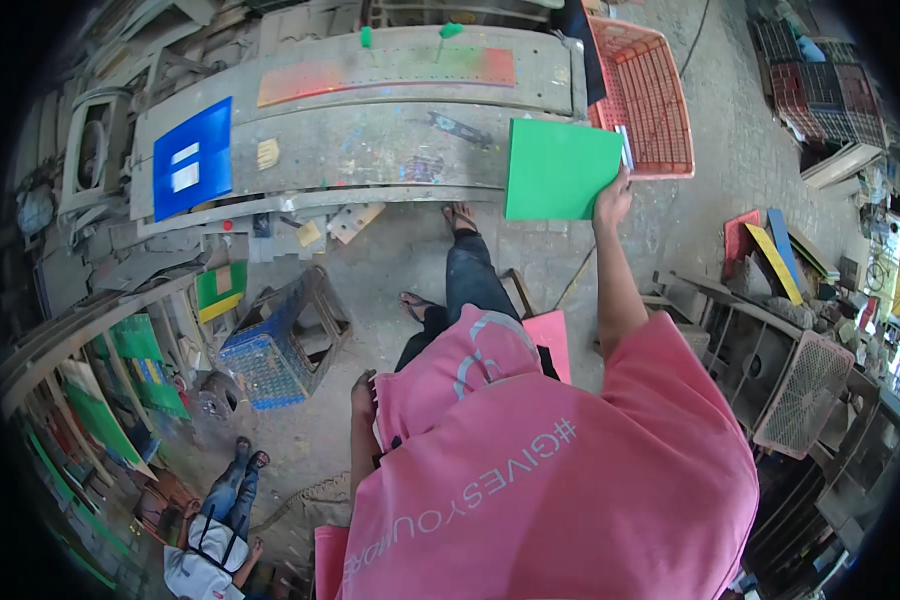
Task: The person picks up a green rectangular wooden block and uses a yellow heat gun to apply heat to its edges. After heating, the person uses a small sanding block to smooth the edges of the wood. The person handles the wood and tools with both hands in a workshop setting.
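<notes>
A: Readable text anywhere?
B: On pink shirt [580, 495]: one line of pale capitals [495, 478], running aslant across front.
A: Other marks?
B: Larger pale curves [462, 376] nearer hem; can't make out as letters.

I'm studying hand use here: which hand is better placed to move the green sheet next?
Probably the right hand: it grips the green sheet by its right edge. The left hand hangs low beside the pink shirt, well away from the sheet.

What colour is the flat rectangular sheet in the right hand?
The flat rectangular sheet is bright green, clearest in the head view.
</notes>
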`<state>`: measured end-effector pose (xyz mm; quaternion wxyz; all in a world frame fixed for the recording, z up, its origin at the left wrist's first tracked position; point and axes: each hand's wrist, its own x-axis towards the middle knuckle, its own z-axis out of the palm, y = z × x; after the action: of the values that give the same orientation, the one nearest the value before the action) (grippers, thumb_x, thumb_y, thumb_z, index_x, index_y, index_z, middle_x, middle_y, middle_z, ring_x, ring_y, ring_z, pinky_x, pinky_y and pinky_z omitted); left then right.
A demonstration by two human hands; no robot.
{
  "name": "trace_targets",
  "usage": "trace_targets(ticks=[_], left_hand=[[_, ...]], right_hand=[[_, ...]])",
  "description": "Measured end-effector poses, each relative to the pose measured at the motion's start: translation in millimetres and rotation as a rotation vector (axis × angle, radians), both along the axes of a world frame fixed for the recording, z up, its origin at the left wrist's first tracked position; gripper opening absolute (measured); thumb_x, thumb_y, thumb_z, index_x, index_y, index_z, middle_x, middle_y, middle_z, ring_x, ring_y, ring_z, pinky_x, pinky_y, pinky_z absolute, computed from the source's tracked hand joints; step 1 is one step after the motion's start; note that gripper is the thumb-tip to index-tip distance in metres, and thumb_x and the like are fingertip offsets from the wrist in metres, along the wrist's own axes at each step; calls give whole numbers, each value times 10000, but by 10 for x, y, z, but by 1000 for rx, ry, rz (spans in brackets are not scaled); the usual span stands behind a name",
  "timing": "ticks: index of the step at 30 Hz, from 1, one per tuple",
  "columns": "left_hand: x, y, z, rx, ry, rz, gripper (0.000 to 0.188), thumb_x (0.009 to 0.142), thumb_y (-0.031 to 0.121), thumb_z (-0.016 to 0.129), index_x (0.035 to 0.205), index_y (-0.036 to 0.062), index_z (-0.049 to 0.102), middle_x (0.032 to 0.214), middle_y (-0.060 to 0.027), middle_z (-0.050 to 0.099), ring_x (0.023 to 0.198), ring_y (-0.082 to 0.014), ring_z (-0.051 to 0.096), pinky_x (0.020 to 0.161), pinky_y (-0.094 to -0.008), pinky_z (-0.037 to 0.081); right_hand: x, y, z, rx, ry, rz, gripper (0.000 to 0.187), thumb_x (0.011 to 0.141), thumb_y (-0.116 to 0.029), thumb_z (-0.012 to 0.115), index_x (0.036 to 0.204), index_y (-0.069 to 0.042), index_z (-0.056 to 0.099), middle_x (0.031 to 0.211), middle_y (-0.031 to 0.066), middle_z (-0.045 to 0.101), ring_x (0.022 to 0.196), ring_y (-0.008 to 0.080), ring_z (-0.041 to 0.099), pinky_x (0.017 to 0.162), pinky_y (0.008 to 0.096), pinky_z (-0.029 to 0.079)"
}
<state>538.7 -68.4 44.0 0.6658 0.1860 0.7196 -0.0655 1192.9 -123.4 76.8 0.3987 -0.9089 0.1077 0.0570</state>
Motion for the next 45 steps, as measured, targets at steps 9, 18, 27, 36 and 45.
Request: trace_targets(ticks=[9, 18, 27, 36, 45], left_hand=[[1044, 969, 2133, 741, -917, -31, 834, 942, 629, 525, 1516, 54, 335, 1537, -200, 399, 1298, -300, 508, 1094, -463, 393], [697, 459, 2087, 919, -719, 724, 304, 901, 49, 719, 1183, 22, 608, 1083, -48, 687, 961, -134, 664, 842, -291, 540], [-126, -722, 1195, 899, -274, 1134, 292, 915, 75, 710, 1179, -3, 611, 1065, -65, 691, 919, -159, 680, 805, -307, 562], [211, -1320, -41, 617, -346, 1701, 397, 956, 146, 652, 1325, 47, 543, 1222, -94, 635, 1093, -237, 644, 876, -410, 576], [663, -1457, -1302, 356, -745, 1915, 526, 988, 352, 592, 1393, 30, 494, 1322, -148, 591, 1182, -326, 604, 1015, -487, 498]], right_hand=[[-1945, 793, 859, 520, 283, 353, 780, 1007, -661, 369, 1088, 47, 687, 977, 125, 680, 915, 184, 609, 838, 357, 482], [-3415, 1507, 1851, 182, 168, 1270, 802, 1022, -650, 330, 790, 65, 609, 720, 92, 570, 739, 155, 510, 701, 349, 437], [-3277, 1186, -60, -632, 381, 1626, 793, 1005, -654, 313, 1308, 36, 563, 1128, 176, 687, 1041, 328, 653, 921, 403, 492], [-3599, 979, -1087, -1274, 381, 1996, 1119, 777, -737, 626, 1512, 26, 267, 1363, 333, 522, 1230, 454, 566, 1047, 460, 454], [-4024, 1200, -1523, -582, 27, 2158, 933, 787, -558, 746, 1437, 24, 415, 1364, 287, 533, 1286, 388, 537, 1064, 424, 442]])
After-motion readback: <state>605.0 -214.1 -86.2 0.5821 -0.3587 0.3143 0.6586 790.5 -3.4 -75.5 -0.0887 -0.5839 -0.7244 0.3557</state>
